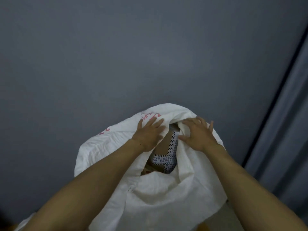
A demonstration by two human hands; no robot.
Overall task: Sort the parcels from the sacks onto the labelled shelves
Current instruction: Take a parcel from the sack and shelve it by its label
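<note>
Both your hands are open on the mouth of the white sack [163,194]: your left hand [149,134] lies flat with straight fingers on the left rim, and your right hand [198,135] presses the right rim with fingers spread. Between them a parcel [164,160] with printed tape shows inside, mostly hidden by folded fabric. A grey surface [100,64] surrounds the sack, and a dark strip [275,97] runs on the right.

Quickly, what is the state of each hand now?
Left hand: open, fingers flat on the white sack.
Right hand: open, fingers spread on the sack's rim.
</note>
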